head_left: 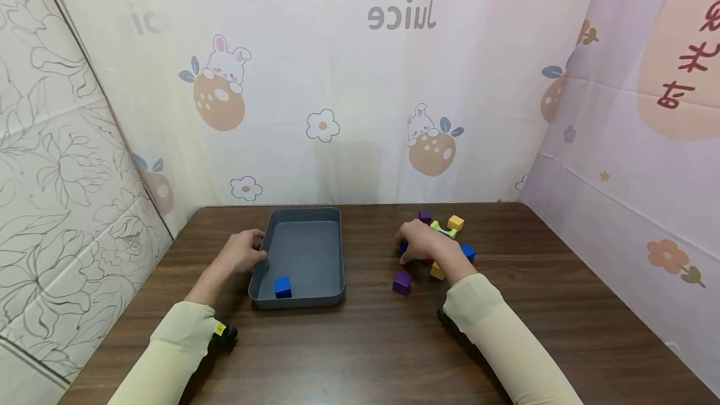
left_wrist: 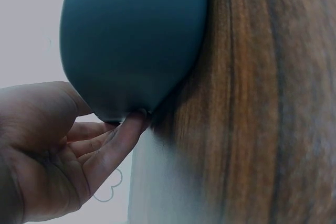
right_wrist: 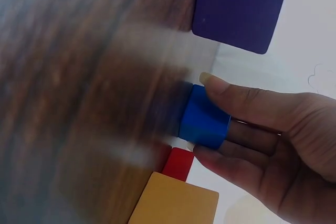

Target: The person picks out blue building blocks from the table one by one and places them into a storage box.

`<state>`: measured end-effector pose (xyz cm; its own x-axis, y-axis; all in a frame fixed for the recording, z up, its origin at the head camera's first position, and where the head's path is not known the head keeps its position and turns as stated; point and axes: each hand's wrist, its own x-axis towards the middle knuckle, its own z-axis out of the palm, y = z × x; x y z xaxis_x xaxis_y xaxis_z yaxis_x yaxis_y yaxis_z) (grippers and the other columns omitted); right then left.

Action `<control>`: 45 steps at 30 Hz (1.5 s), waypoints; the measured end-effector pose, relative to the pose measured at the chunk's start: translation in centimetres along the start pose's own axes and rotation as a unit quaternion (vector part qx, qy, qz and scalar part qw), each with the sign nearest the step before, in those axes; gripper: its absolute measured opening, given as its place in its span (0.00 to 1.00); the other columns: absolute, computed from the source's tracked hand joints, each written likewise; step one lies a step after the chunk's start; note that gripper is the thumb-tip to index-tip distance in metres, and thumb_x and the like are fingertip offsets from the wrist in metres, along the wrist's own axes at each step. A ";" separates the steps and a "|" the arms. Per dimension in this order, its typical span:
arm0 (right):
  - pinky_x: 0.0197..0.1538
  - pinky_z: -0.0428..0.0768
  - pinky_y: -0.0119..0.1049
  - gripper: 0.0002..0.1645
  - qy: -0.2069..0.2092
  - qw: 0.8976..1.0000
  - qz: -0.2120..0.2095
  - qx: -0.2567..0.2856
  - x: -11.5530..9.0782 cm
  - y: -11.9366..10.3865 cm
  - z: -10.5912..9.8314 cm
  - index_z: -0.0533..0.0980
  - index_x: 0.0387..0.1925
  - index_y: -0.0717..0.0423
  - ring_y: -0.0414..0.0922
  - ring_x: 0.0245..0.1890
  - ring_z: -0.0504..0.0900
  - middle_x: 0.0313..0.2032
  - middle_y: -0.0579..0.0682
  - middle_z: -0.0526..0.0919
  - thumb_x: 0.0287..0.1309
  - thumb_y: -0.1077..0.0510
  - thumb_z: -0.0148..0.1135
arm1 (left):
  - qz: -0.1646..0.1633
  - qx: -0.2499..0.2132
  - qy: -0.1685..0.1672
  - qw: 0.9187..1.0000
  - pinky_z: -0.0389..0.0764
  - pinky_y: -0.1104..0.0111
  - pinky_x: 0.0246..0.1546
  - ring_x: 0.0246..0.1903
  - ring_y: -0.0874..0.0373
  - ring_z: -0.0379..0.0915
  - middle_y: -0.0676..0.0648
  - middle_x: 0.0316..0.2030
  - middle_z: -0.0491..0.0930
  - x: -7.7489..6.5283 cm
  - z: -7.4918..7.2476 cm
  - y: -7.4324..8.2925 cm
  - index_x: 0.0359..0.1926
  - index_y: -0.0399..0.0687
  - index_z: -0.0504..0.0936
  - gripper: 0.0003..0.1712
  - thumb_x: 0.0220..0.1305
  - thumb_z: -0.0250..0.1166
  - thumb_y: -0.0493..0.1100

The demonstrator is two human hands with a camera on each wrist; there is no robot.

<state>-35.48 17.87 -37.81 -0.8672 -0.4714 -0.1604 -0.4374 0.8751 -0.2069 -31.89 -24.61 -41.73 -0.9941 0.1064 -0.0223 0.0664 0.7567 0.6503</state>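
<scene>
My left hand (head_left: 243,250) is at the left side of a shallow grey tray (head_left: 342,261), its fingertips against the outer wall. The left wrist view shows fingers (left_wrist: 113,150) touching the low edge of the tray (left_wrist: 131,40). A single blue cube (head_left: 283,287) lies in the tray's near left corner. Over on the right, my right hand (head_left: 420,240) pinches another blue cube (right_wrist: 206,116) between thumb and fingers, close to the tabletop. A purple cube (head_left: 402,282) lies just in front of this hand. Beside the held cube are a red block (right_wrist: 178,163) and a yellow cube (right_wrist: 176,200).
Around the right hand lie a far purple cube (head_left: 424,215), a yellow cube (head_left: 455,223), a light green curved piece (head_left: 444,230) and a blue block (head_left: 468,252). A printed curtain (head_left: 360,80) hangs behind the brown wooden table (head_left: 337,355).
</scene>
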 end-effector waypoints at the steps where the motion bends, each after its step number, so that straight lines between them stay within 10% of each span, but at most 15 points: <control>1: 0.54 0.87 0.47 0.21 0.001 1.000 0.001 0.000 0.0 0.0 0.0 0.87 0.52 0.59 0.52 0.52 0.85 0.52 0.56 0.87 0.57 0.58 0.81 | 0.003 0.001 0.000 1.000 0.91 0.60 0.29 0.39 0.45 0.87 0.29 0.48 0.84 0.0 0.0 0.0 0.68 0.23 0.71 0.29 0.68 0.64 0.31; 45: 0.52 0.88 0.46 0.20 0.001 1.000 0.026 -0.004 -0.4 0.5 -0.3 0.87 0.50 0.57 0.46 0.44 0.84 0.49 0.53 0.88 0.55 0.57 0.82 | 0.005 0.003 0.000 1.000 0.91 0.59 0.30 0.39 0.45 0.87 0.28 0.50 0.84 -0.2 0.0 0.0 0.68 0.22 0.70 0.30 0.69 0.64 0.31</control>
<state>-35.46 18.53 -37.60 -0.8891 -0.4252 -0.1691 -0.3938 0.8992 -0.1904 -31.73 -24.57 -41.72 -0.9933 0.1146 -0.0156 0.0775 0.7597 0.6457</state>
